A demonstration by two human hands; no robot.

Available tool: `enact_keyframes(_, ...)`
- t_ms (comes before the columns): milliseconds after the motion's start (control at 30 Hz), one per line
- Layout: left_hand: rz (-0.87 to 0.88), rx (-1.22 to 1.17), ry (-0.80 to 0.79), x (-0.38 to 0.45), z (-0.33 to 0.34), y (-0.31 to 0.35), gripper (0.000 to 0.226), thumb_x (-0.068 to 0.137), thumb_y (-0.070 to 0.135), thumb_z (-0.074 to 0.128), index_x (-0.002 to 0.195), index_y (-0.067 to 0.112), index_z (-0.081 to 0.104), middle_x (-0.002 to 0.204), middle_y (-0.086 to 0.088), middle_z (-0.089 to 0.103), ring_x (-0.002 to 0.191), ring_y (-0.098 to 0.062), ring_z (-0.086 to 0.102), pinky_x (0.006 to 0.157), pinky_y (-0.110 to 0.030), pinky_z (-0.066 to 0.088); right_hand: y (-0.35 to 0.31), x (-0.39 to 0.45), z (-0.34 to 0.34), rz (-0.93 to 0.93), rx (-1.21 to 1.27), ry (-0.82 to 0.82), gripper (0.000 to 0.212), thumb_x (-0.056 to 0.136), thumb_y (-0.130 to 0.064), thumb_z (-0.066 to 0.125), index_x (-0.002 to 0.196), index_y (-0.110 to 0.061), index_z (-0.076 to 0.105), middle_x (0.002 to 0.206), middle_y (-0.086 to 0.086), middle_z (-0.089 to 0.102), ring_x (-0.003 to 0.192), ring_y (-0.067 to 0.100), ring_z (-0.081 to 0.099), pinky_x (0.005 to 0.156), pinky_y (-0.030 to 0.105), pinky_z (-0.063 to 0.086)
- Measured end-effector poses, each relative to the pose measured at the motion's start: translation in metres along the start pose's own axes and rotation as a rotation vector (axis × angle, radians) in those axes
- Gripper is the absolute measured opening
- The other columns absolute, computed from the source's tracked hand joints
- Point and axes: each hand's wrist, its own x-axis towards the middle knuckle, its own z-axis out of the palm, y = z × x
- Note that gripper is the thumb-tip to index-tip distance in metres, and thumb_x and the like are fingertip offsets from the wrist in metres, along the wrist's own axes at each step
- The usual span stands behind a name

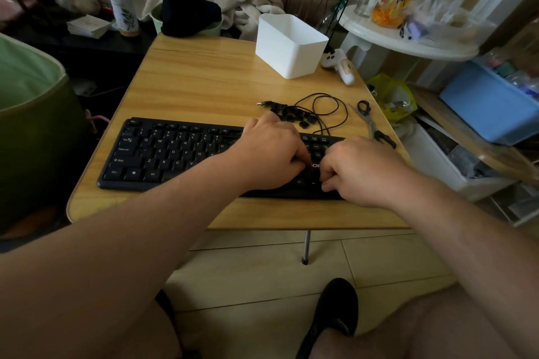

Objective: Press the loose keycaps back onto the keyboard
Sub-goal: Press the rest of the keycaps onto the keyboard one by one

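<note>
Hiding the keyboard's (175, 151) right keys, both hands' grips stay unclear.

Both hands' curled fingers (303, 159) hide the keyboard (163, 154) keys beneath; any pinched keycap cannot be told.
</note>
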Motion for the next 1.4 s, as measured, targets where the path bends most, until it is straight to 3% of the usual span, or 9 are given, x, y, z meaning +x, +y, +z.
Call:
enact_keyframes(167, 0.006, -0.005, 0.01, 0.001, 0.001, -0.001, 0.023, 0.1, 0.046, 0.056, 0.116, 0.052, 0.072, 0.132, 0.018, 0.058, 0.131, -0.023, 0.037, 0.105, -0.046, 0.033, 0.006, 0.0, -0.002, 0.027, 0.113, -0.018, 0.005, 0.088, -0.043, 0.078, 0.089, -0.038, 0.076, 0.096, -0.016, 0.065, 0.092, 0.011, 0.061, 0.079, 0.039, 0.058)
enact_keyframes(300, 0.002, -0.034, 0.042, 0.004, 0.001, -0.008, 0.022, 0.099, 0.045, 0.058, 0.113, 0.051, 0.073, 0.128, 0.019, 0.061, 0.129, -0.022, 0.038, 0.105, -0.048, 0.036, 0.014, -0.004, -0.009, 0.11, 0.357, 0.07, 0.01, 0.085, -0.042, 0.082, 0.079, -0.037, 0.076, 0.085, -0.018, 0.069, 0.083, 0.0, 0.059, 0.068, 0.022, 0.047)
enact_keyframes(500, -0.038, -0.063, 0.091, 0.012, -0.001, -0.013, 0.022, 0.098, 0.04, 0.06, 0.113, 0.049, 0.073, 0.121, 0.02, 0.067, 0.13, -0.023, 0.043, 0.106, -0.048, 0.036, 0.013, -0.002, -0.002, 0.158, 0.403, 0.042, 0.019, 0.077, -0.041, 0.089, 0.073, -0.031, 0.075, 0.08, -0.013, 0.069, 0.078, 0.005, 0.062, 0.065, 0.031, 0.054)
enact_keyframes(633, -0.113, -0.065, 0.156, 0.025, -0.005, -0.018, 0.021, 0.098, 0.039, 0.059, 0.113, 0.047, 0.073, 0.116, 0.019, 0.07, 0.123, -0.02, 0.051, 0.106, -0.048, 0.039, 0.019, 0.003, 0.0, 0.171, 0.477, 0.031, 0.021, 0.077, -0.04, 0.09, 0.07, -0.028, 0.074, 0.076, -0.011, 0.069, 0.075, 0.005, 0.063, 0.06, 0.027, 0.047)
enact_keyframes(800, -0.218, -0.117, 0.185, 0.045, -0.005, -0.032, 0.036, 0.097, 0.019, 0.061, 0.125, 0.039, 0.069, 0.129, 0.006, 0.064, 0.121, -0.02, 0.057, 0.102, -0.038, 0.048, 0.027, 0.016, -0.009, 0.146, 0.562, 0.05, 0.021, 0.081, -0.04, 0.087, 0.072, -0.026, 0.074, 0.076, -0.009, 0.071, 0.074, 0.006, 0.065, 0.06, 0.028, 0.048)
enact_keyframes(1000, -0.331, -0.13, 0.085, 0.069, -0.008, -0.049, 0.059, 0.098, 0.006, 0.054, 0.151, 0.031, 0.051, 0.151, -0.003, 0.052, 0.138, -0.025, 0.048, 0.111, -0.035, 0.04, 0.039, 0.039, 0.003, 0.174, 0.755, 0.25, 0.02, 0.086, -0.04, 0.082, 0.076, -0.027, 0.072, 0.073, -0.01, 0.067, 0.071, 0.007, 0.062, 0.059, 0.028, 0.045)
enact_keyframes(1200, -0.366, -0.106, 0.085, 0.081, -0.003, -0.062, 0.033, 0.099, 0.022, 0.063, 0.129, 0.037, 0.069, 0.138, -0.003, 0.056, 0.12, -0.021, 0.056, 0.093, -0.028, 0.043, 0.042, 0.054, 0.005, 0.143, 0.782, 0.285, 0.019, 0.086, -0.04, 0.082, 0.075, -0.028, 0.071, 0.074, -0.012, 0.068, 0.07, 0.004, 0.061, 0.06, 0.028, 0.046)
enact_keyframes(1300, -0.371, -0.085, 0.094, 0.084, -0.001, -0.066, 0.03, 0.098, 0.025, 0.067, 0.123, 0.039, 0.07, 0.133, 0.0, 0.057, 0.116, -0.019, 0.057, 0.094, -0.031, 0.046, 0.041, 0.058, 0.005, 0.127, 0.774, 0.267, 0.018, 0.087, -0.04, 0.081, 0.076, -0.029, 0.071, 0.077, -0.012, 0.068, 0.074, 0.003, 0.061, 0.059, 0.026, 0.044)
enact_keyframes(1400, -0.358, -0.029, 0.087, 0.086, 0.001, -0.067, 0.028, 0.098, 0.025, 0.068, 0.122, 0.039, 0.069, 0.128, 0.001, 0.056, 0.105, -0.016, 0.056, 0.085, -0.03, 0.047, 0.038, 0.062, 0.005, 0.112, 0.792, 0.252, 0.017, 0.087, -0.039, 0.08, 0.078, -0.028, 0.071, 0.079, -0.012, 0.068, 0.074, 0.004, 0.062, 0.058, 0.025, 0.043)
